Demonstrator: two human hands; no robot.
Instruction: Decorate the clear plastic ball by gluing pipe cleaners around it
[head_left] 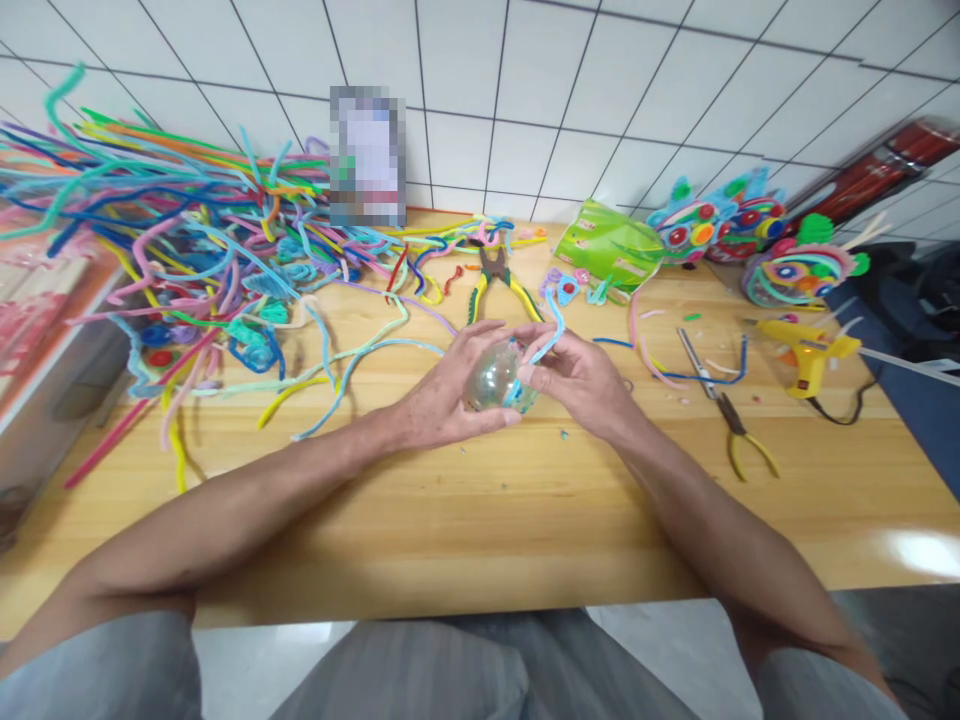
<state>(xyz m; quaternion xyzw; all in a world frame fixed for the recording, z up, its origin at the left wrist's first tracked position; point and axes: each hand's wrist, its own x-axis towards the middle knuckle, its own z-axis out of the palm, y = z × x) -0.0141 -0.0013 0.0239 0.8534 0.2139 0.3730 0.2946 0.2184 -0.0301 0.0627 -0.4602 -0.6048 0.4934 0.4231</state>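
Note:
Above the middle of the wooden table, my left hand (457, 395) wraps round a clear, shiny rounded piece (493, 377) that looks like a plastic cup or ball. A light blue pipe cleaner (553, 325) runs from its right side, and part of it lies against the clear piece. My right hand (577, 378) pinches this pipe cleaner between thumb and fingers, close to the clear piece. The fingers hide part of both. Just beyond my hands lie pliers with green and yellow handles (495, 280).
A heap of coloured pipe cleaners (217, 240) covers the table's left. Decorated pipe-cleaner figures (799, 270) stand back right, near a green packet (607, 245). On the right lie a yellow glue gun (806, 350), yellow-handled pliers (742, 440) and a slim knife-like tool (697, 362).

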